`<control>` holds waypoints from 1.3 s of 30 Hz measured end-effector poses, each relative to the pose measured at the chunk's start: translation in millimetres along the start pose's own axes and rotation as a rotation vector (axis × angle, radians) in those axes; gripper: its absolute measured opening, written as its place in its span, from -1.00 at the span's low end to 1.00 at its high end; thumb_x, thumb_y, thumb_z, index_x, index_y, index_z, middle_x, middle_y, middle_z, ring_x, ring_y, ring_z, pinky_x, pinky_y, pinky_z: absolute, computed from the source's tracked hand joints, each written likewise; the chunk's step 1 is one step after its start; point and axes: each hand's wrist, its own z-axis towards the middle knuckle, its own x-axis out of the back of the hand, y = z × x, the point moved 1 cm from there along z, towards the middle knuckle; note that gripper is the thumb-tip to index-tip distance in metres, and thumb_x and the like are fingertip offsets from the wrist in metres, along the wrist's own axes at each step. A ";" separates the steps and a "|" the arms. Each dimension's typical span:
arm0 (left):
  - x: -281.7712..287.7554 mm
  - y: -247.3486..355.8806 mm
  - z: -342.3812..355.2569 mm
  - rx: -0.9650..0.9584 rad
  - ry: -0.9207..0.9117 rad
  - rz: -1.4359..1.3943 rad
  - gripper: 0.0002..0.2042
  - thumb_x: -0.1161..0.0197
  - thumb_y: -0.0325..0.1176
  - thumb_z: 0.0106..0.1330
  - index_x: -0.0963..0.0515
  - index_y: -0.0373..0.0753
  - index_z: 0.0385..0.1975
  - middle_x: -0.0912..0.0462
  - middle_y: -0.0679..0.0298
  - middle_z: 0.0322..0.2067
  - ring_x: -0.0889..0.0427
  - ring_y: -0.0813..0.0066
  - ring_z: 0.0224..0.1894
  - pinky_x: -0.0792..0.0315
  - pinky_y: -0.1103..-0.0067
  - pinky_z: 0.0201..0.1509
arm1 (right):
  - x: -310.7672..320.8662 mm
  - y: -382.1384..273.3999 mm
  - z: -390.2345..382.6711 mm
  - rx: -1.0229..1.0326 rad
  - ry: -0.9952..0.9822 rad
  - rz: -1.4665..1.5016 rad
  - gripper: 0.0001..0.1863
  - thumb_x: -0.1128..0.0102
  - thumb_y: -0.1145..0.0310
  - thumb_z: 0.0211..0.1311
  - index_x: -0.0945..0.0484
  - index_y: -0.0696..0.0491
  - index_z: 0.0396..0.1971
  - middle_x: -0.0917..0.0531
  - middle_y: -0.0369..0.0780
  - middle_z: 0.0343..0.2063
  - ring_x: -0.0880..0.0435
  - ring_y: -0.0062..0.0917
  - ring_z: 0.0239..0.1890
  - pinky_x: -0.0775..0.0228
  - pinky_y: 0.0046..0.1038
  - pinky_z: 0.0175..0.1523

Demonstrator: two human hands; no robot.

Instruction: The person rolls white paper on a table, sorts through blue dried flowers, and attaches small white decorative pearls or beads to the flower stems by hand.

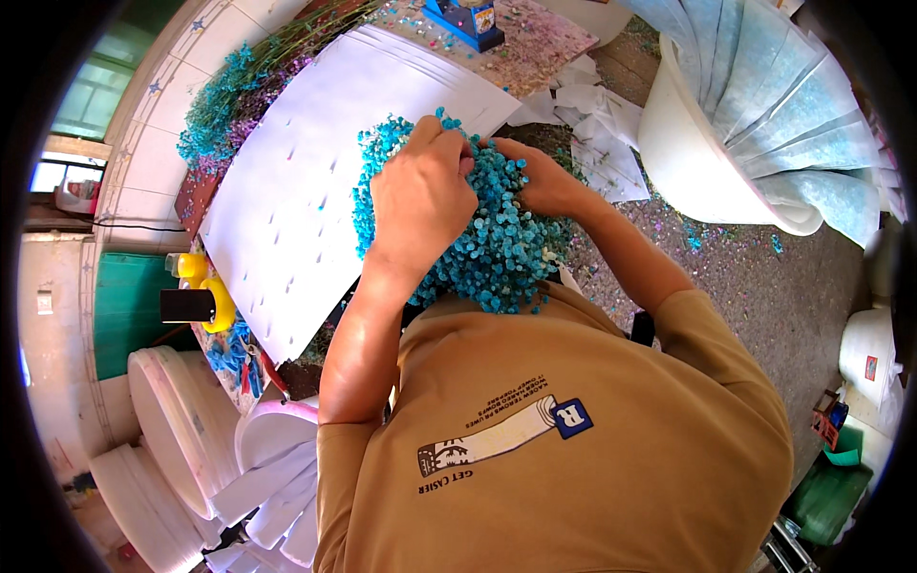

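A dense bunch of small turquoise dried flowers (492,234), like baby's breath, stands against my front at the table's near edge. My left hand (425,191) lies over the top of the bunch, its fingers curled in and closed among the blooms. On the bunch's far right side, my right hand (540,177) bends its fingers into the flowers. The fingertips of that hand are partly hidden by blooms. The stems are out of sight beneath the flower heads. Beyond and left of the bunch, large white paper sheets (287,210) lie stacked on the table.
Loose turquoise and purple flower stems (220,124) lie at the far left. A blue tape dispenser (463,24) sits at the back. At right stands a white tub (683,143) with pale blue wrapping. Left are a yellow bottle (220,304) and red-handled pliers (274,375).
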 end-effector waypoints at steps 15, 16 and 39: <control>-5.5 24.4 -8.3 -0.242 -0.225 0.013 -0.93 -0.28 -0.40 0.25 -0.68 -0.20 -0.36 -0.56 0.20 -0.26 -0.66 0.10 -0.25 -0.53 0.24 -0.23 | 2.3 0.4 -2.3 -0.024 -0.015 -0.042 -0.20 -0.41 0.47 -0.07 -0.39 0.16 0.30 -0.57 0.06 0.18 -0.52 -0.12 0.27 -0.37 -0.25 0.31; -6.7 25.0 -8.0 -0.247 -0.260 0.046 -0.93 -0.28 -0.41 0.25 -0.68 -0.20 -0.37 -0.56 0.21 -0.25 -0.66 0.10 -0.23 -0.53 0.23 -0.22 | 3.0 -2.2 -3.3 -0.029 -0.026 -0.049 -0.21 -0.42 0.46 -0.06 -0.40 0.15 0.29 -0.57 0.06 0.18 -0.53 -0.12 0.26 -0.38 -0.26 0.30; -6.4 47.1 -46.5 -0.241 -0.131 -0.157 -0.93 -0.33 -0.45 0.20 -0.59 -0.27 -0.42 -0.50 0.18 -0.40 -0.61 0.15 -0.36 -0.48 0.32 -0.32 | -1.8 -3.5 0.3 0.053 -0.003 0.011 -0.25 -0.42 0.39 -0.07 -0.46 0.18 0.25 -0.61 0.04 0.14 -0.58 -0.16 0.22 -0.38 -0.26 0.29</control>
